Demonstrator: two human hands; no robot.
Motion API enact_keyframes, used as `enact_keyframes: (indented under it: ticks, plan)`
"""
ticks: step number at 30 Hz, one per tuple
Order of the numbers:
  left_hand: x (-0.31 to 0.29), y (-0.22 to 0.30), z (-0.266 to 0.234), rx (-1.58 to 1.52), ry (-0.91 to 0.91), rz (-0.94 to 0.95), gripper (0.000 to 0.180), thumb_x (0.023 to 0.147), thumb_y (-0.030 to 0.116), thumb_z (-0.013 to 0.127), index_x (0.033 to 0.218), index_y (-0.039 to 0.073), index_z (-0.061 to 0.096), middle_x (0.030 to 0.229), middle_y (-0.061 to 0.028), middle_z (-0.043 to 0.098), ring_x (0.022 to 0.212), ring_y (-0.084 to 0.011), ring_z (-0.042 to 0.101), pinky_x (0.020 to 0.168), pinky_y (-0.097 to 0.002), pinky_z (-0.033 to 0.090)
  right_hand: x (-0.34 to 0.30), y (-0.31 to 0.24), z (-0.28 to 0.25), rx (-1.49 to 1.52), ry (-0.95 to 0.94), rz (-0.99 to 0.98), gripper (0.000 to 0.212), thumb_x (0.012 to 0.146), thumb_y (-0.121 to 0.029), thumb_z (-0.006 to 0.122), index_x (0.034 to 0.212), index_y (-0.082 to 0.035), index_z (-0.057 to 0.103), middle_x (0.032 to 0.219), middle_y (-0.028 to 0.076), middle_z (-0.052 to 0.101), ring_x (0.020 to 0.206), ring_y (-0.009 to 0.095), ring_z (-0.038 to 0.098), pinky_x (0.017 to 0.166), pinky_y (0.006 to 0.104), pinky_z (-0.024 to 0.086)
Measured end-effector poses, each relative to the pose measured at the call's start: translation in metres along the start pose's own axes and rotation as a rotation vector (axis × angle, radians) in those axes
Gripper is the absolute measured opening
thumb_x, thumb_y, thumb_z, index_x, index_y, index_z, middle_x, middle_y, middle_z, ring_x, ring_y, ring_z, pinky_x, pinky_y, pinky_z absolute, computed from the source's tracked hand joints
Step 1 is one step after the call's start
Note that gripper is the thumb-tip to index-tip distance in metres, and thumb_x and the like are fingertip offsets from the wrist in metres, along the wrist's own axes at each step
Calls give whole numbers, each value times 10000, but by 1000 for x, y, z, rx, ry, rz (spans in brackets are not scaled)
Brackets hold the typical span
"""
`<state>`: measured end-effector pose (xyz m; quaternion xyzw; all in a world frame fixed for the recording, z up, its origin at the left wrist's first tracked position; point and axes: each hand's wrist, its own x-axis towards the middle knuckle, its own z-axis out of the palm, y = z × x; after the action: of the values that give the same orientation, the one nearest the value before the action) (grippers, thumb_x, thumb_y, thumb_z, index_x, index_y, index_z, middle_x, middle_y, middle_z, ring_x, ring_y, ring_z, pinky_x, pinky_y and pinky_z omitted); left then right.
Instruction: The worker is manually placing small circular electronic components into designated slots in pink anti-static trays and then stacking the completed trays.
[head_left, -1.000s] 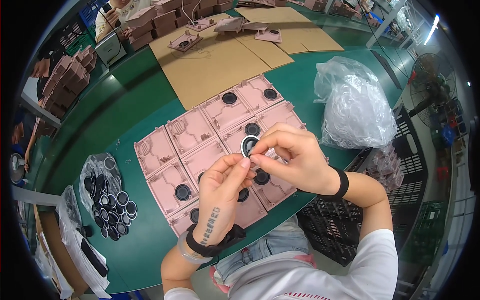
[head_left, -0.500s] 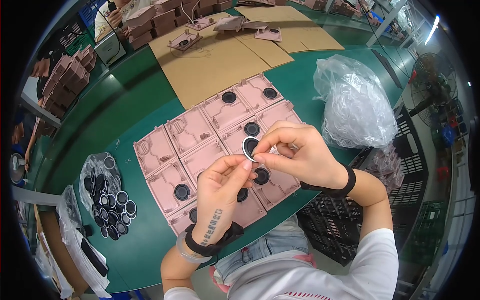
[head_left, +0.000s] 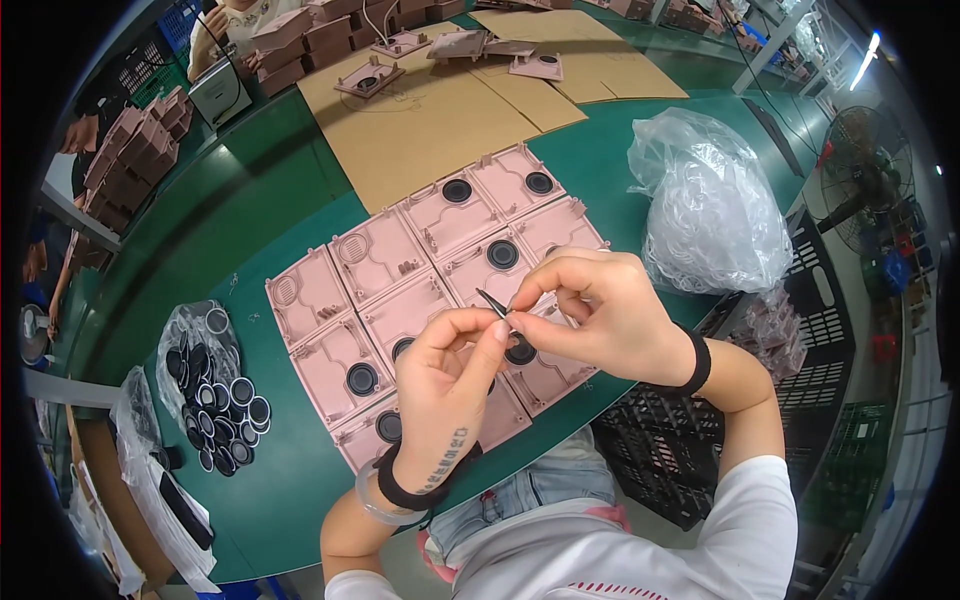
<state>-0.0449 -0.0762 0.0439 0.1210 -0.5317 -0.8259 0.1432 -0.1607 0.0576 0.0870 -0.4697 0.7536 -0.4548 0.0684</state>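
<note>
A thin round black disc with a pale rim [head_left: 490,299], like a small flat speaker, is tilted nearly edge-on above the pink panels. My left hand [head_left: 446,372] pinches its lower edge between thumb and forefinger. My right hand [head_left: 605,310] is closed too, thumb and forefinger meeting at the same edge; whether a thin layer is between them is too small to tell. Below lie pink plastic panels [head_left: 405,300] set edge to edge. Several carry a black disc, such as the seated disc [head_left: 502,254] just beyond my fingers; others show a bare round grille [head_left: 355,249].
Loose pale-rimmed discs [head_left: 232,420] spill from a clear bag [head_left: 190,335] at left. A bulging clear bag [head_left: 710,210] stands at right, above a black crate [head_left: 650,450]. Brown cardboard [head_left: 420,130] and stacked pink housings [head_left: 320,40] lie beyond. Another person [head_left: 245,20] is at the far left.
The held disc has turned from showing its round face to nearly edge-on. Both my hands keep their pinch at about the same place.
</note>
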Motion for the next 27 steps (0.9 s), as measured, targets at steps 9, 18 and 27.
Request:
enact_keyframes:
  ticks: [9, 18, 27]
  plan:
    - [0, -1, 1, 22, 4, -9, 121, 915, 35, 591, 1000, -50, 582, 892, -63, 628, 697, -59, 560, 618, -185, 459, 0, 0, 2, -59, 52, -110, 133, 702, -45, 735, 817, -40, 669, 680, 9, 605, 439, 58, 388, 421, 214, 317]
    - [-2, 0, 5, 32, 31, 24, 74, 916, 30, 586, 943, -38, 573, 888, -57, 609, 717, -53, 556, 628, -187, 466, -1, -1, 2, -73, 30, -59, 152, 697, -47, 740, 829, -45, 664, 693, 14, 616, 434, 55, 380, 421, 209, 314]
    - [-3, -6, 2, 229, 20, 175, 49, 893, -10, 584, 923, -42, 562, 896, -64, 584, 758, -64, 561, 623, -205, 503, -5, 2, 10, -262, 138, -320, 181, 696, -11, 735, 852, -36, 648, 798, 64, 647, 624, 167, 621, 515, 262, 497]
